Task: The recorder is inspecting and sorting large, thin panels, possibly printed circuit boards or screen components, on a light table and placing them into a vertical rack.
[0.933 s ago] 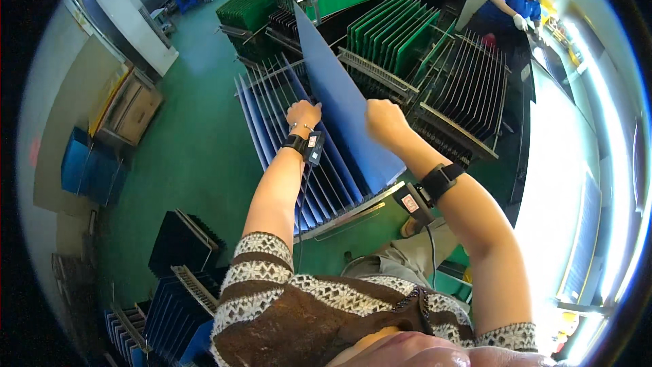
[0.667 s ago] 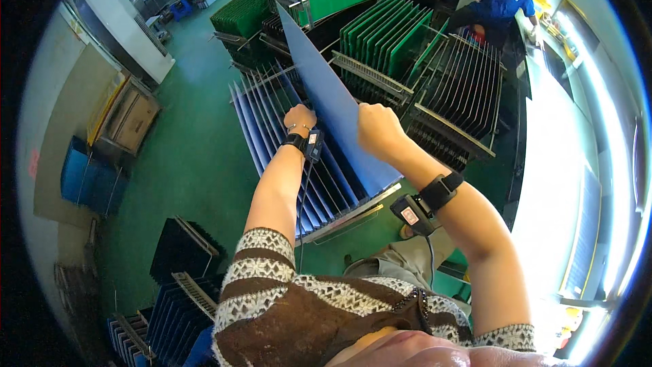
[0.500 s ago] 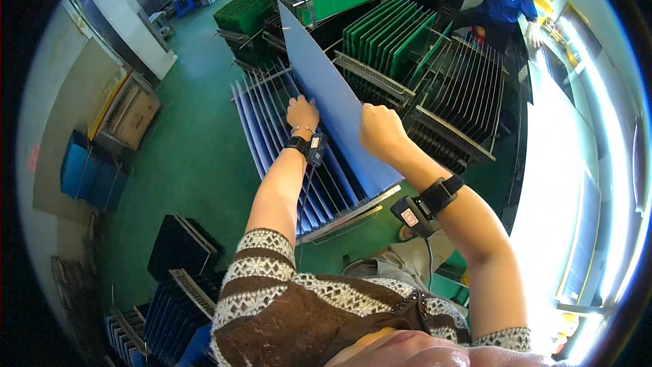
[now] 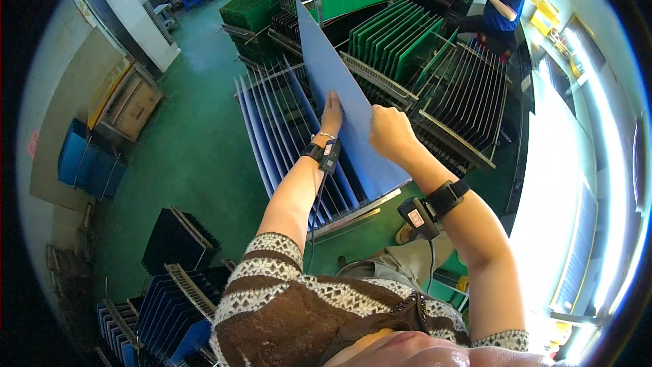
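A large flat blue panel (image 4: pixel 353 119) stands tilted on edge at the right side of a metal rack (image 4: pixel 360 214), in which several similar blue panels (image 4: pixel 261 139) stand in a row. My right hand (image 4: pixel 392 132) is closed over the panel's upper edge, knuckles up. Against the panel's left face lies my left hand (image 4: pixel 331 115), its fingers stretched out and pointing up. Each of my wrists carries a black strap with a small box and a cable. The panel's lower edge is partly hidden among the rack's slots.
Beyond stand racks of green panels (image 4: pixel 394 37) and a rack of dark panels (image 4: pixel 468 88). A brightly lit table (image 4: pixel 550 183) runs along the right, with a seated co-worker (image 4: pixel 502 7) at its far end. More racks (image 4: pixel 180 312) stand at lower left on the green floor (image 4: pixel 183 156).
My left hand has moved right from the neighbouring panels' edges and flattened against the large panel. My right hand still grips the edge. The co-worker has raised their arms.
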